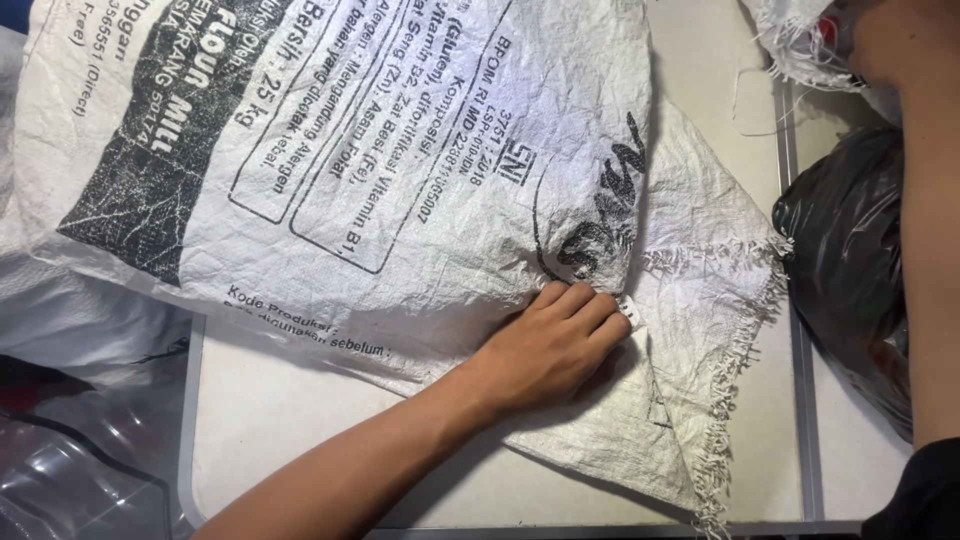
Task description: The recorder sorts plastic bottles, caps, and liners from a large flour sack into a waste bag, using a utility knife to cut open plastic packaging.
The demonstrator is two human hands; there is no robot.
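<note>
A clear plastic bag (60, 470) sits far left. The big white sack (380, 150) lies on the desk (290, 420). It looks soft, light and crinkly. The left hand (545, 350) pinches its fold, fingers curled. Its frayed edge (735, 370) may shed threads. A black bag (850, 260) crowds the right. The right arm (930, 220) shows, hand hidden.

Black plastic bag (850, 270) at right edge of pale table (300, 420); clear plastic (70, 470) bottom-left.

Sack (400, 160) lies on table (300, 430); bag (850, 260) apparently right of it.
</note>
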